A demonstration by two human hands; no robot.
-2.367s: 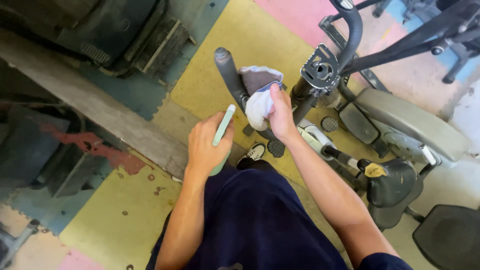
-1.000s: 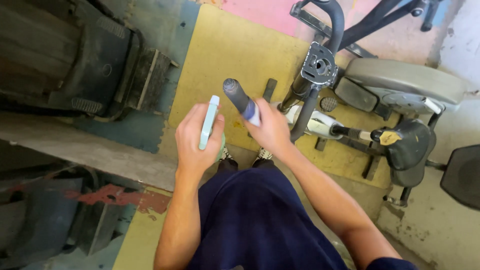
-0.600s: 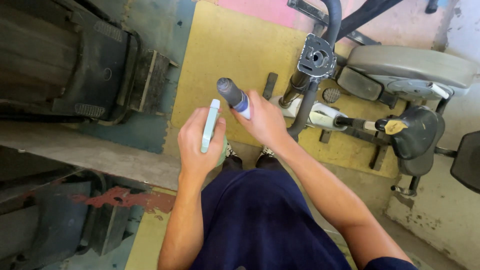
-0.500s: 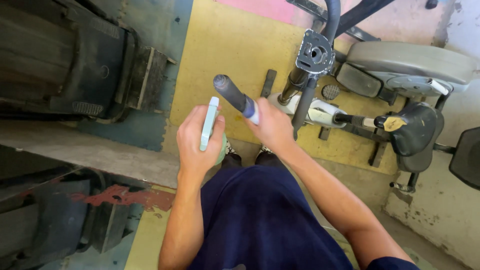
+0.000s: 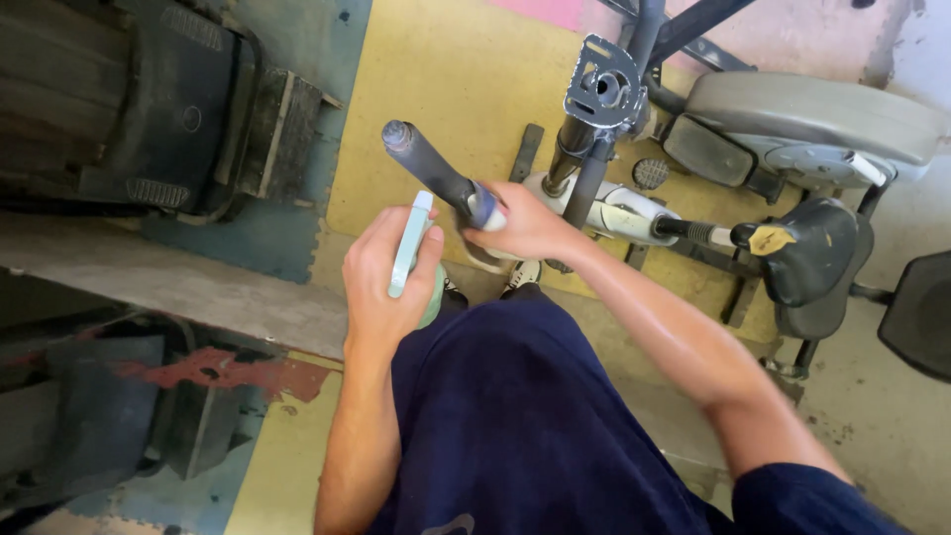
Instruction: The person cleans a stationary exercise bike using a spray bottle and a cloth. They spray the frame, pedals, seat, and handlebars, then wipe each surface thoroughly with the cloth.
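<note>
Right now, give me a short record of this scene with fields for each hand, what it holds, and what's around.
left hand: grip closed around a pale green spray bottle, held upright beside the bar
right hand: wrapped around the dark handlebar grip, a bit of cloth showing under the fingers
exercise bike: grey body at the right, black saddle below it
floor: yellow mat under the bike
treadmill: dark, at upper left
clothing: navy shorts

Both forearms bare, no watch or gloves. Left hand point(image 5: 381, 282) and right hand point(image 5: 525, 223) bare too. Dark navy shorts point(image 5: 535, 416), navy short sleeve point(image 5: 817, 500) at right upper arm. White shoes point(image 5: 522, 274) partly visible.
</note>
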